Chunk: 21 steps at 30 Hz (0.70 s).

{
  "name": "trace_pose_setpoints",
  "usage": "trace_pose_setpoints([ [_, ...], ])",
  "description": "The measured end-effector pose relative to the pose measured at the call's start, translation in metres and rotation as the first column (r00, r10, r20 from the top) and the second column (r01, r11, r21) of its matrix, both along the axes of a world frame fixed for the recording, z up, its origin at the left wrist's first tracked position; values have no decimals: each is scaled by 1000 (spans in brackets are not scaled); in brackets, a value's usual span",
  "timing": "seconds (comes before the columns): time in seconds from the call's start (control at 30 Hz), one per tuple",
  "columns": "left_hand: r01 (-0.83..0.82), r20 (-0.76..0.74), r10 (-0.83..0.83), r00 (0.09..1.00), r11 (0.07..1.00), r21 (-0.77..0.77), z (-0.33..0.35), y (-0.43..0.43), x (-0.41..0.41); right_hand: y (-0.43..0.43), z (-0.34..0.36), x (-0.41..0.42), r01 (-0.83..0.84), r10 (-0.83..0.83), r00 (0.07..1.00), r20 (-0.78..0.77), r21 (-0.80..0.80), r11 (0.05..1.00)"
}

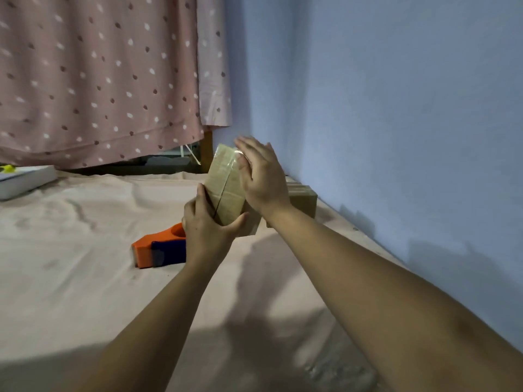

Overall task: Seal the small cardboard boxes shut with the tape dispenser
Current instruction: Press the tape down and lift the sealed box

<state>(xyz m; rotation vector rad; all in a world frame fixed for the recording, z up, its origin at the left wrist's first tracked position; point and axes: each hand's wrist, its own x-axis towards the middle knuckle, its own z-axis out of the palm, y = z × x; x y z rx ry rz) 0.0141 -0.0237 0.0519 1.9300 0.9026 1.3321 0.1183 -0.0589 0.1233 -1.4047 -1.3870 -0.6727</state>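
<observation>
**Head camera:** A person holds a small cardboard box (226,190) tilted in the air above a pink sheet (85,222), close to a blue wall (396,108). The left hand (202,230) grips the box's lower end, thumb on one side and fingers curled round the other. The right hand (261,179), fingers straight and together, lies flat against the box's right face near the top. There a glossy strip of clear tape (227,155) wraps over the upper edge. The fingertips are blurred.

A dark seam line runs down the near face; whether tape covers its full length cannot be told. The orange-and-blue tape dispenser (158,250) lies on the sheet just behind the left hand, untouched. Further boxes (302,199) sit against the wall behind the right wrist. A spotted pink curtain (99,80) hangs at the back, and a flat white object (25,181) rests at far left.

The step appears to be smoothing the tape's end onto the side. The box is held at one end only, so a firm press near the top could make it pivot in the left hand. That could crease the tape or trap a wrinkle. If the seam's lower stretch is bare, the flaps could spring open. Lowering the box without looking could knock the dispenser.
</observation>
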Motion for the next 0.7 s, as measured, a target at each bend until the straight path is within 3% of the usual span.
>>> trace_pose_setpoints([
  [0.17, -44, 6, 44, 999, 998, 42, 3, -5, 2, -15, 12, 2, -15, 23, 978, -206, 37, 999],
  [0.27, -48, 18, 47, 999, 997, 57, 6, -7, 4, -15, 13, 3, -20, 25, 978, -208, 25, 999],
  [0.53, -22, -96, 36, 995, 990, 143, 5, -7, 6, -23, -14, 20, 76, -122, 937, -328, -150, 986],
  [0.7, 92, -185, -55, 981, 975, 200, 9, -9, 15, -40, -32, 45, 178, -266, 850, -455, -228, 957],
])
